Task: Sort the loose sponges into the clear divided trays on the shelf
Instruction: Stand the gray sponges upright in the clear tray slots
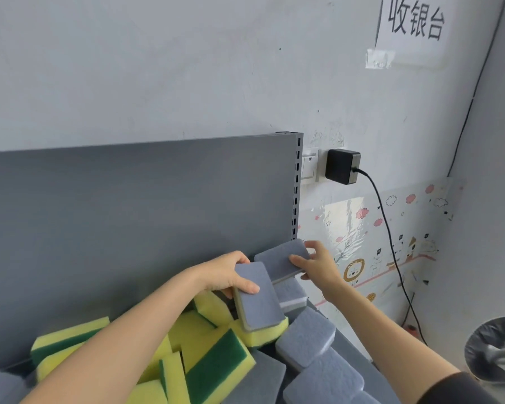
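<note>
1. Sleeve [461, 389]: dark, on the right forearm, at the lower right of the view.
2. Yellow sponges [210, 365]: yellow with green scouring faces, heaped at all angles on the shelf [359, 363], left of centre; the left forearm crosses over them.
3. Grey sponges [306, 336]: thick, with rounded corners, lying in a row along the right edge of the shelf, touching one another.
4. Left hand [231, 275]: grips the near sponge [258, 298], a grey one, with the thumb on its top face and the fingers curled beneath. The sponge tilts, and its lower end rests on a yellow sponge.
5. Right hand [318, 263]: holds the far sponge [280, 262], also grey, with the thumb across its top face and the fingers round its far end. It is raised above the heap near the right rear corner. Whether the two held sponges touch cannot be told.
6. Back panel [129, 214]: grey, upright behind the shelf, with a slotted post at its right edge.
7. Wall: a black charger [341, 166] plugged in just beside the post, its cable [391, 243] hanging down; a taped paper sign [414, 24] above.
</note>
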Motion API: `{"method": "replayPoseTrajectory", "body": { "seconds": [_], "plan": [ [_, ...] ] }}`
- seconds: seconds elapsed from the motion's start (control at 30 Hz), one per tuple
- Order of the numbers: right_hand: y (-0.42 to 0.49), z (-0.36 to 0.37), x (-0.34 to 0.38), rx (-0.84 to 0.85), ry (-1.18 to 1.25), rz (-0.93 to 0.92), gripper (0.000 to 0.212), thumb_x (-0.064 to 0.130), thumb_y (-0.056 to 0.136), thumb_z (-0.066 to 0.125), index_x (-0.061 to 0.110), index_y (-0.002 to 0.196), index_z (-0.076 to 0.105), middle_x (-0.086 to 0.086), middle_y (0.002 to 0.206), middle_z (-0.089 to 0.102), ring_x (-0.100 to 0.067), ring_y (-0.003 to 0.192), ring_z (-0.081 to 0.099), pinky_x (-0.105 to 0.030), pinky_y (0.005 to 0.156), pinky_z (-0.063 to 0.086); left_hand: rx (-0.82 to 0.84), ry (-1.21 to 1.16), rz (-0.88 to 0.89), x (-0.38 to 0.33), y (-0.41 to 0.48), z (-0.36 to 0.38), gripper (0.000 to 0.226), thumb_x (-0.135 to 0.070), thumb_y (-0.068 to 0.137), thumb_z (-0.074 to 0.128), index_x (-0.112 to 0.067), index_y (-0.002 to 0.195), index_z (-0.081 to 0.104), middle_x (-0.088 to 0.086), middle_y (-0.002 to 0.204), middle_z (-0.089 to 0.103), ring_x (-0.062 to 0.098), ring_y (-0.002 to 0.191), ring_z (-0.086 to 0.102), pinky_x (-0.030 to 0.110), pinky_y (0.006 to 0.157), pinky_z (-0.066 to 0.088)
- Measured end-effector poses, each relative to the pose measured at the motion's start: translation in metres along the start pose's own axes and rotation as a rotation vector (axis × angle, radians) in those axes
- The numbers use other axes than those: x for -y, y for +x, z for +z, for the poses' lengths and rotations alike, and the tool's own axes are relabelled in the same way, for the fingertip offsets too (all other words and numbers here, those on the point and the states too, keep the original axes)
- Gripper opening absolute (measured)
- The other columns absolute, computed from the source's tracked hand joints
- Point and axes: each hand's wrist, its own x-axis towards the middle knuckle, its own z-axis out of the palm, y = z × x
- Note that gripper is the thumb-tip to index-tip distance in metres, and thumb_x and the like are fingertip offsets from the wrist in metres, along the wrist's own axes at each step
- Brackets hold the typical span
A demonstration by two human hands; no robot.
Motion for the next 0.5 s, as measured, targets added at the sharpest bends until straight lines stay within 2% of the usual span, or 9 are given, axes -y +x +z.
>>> {"method": "replayPoseTrajectory", "body": {
  "seconds": [0.1,0.2,0.27,0.5],
  "plan": [
    [-0.010,0.004,0.015,-0.018,-0.007,-0.083,0.042,0.014,0.089,0.059,0.014,0.127,0.041,-0.011,0.114,0.058,-0.019,0.088,0.057,-0.022,0.062,0.045,-0.050,-0.142,0.087,-0.005,-0.013,-0.014,0.037,-0.013,0.079,0.073,-0.017,0.105,0.047,0.002,0.103,0.054,0.018,0.094,0.058,0.028,0.072,0.055],
    [-0.019,0.015,0.028,-0.020,-0.046,-0.151,0.037,0.013,0.091,0.056,0.019,0.125,0.043,-0.008,0.117,0.054,-0.025,0.105,0.054,-0.035,0.083,0.051,-0.135,-0.197,0.154,-0.007,-0.030,-0.034,0.034,-0.009,0.080,0.070,-0.018,0.103,0.047,0.004,0.103,0.054,0.019,0.094,0.057,0.031,0.072,0.053],
    [-0.028,0.026,0.037,-0.002,-0.072,-0.192,0.035,0.013,0.091,0.055,0.022,0.123,0.045,-0.002,0.114,0.053,-0.022,0.107,0.052,-0.041,0.092,0.049,-0.191,-0.167,0.182,-0.003,-0.045,-0.048,0.032,-0.008,0.081,0.069,-0.020,0.101,0.047,0.003,0.102,0.054,0.019,0.092,0.057,0.032,0.071,0.052],
    [-0.066,0.075,0.075,0.107,-0.074,-0.367,0.038,-0.002,0.087,0.051,0.028,0.110,0.054,0.000,0.112,0.058,-0.022,0.107,0.053,-0.037,0.091,0.046,-0.334,-0.053,0.228,0.025,-0.109,-0.093,0.027,-0.009,0.085,0.063,-0.030,0.094,0.048,-0.001,0.102,0.054,0.015,0.094,0.055,0.029,0.076,0.052]
  ]
}}
